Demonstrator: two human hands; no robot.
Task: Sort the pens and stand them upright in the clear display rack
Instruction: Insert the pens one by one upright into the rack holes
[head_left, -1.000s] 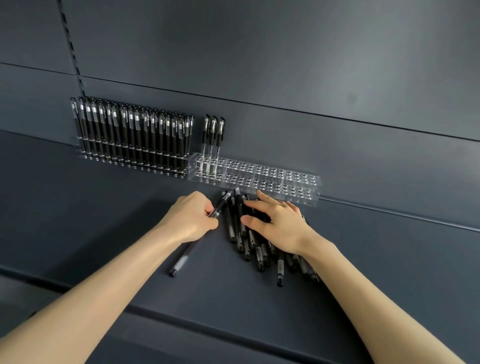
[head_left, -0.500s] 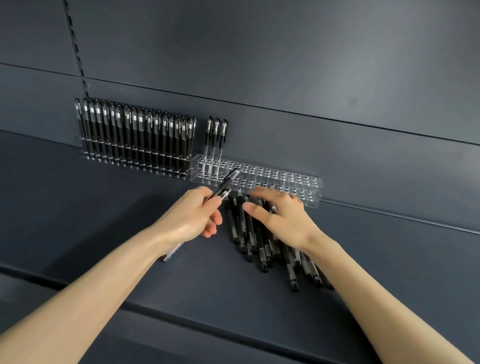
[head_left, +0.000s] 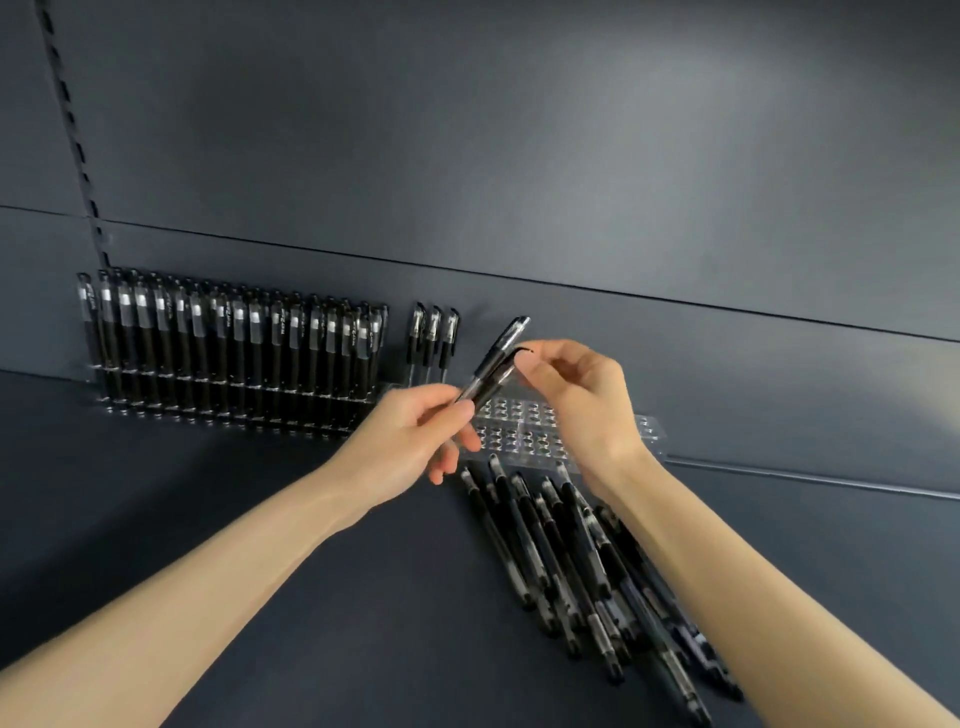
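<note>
Left hand (head_left: 410, 441) pinches 2 light, stiff, slick pens (head_left: 497, 353) low on the barrels, caps toward 1 o'clock; right hand (head_left: 582, 400) pinches 1 cap.

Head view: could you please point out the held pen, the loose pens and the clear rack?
held pen (head_left: 503, 347), head view, its capped upper end.
loose pens (head_left: 566, 551), head view, a barrel mid-pile.
clear rack (head_left: 524, 434), head view, its empty holed top.
</note>
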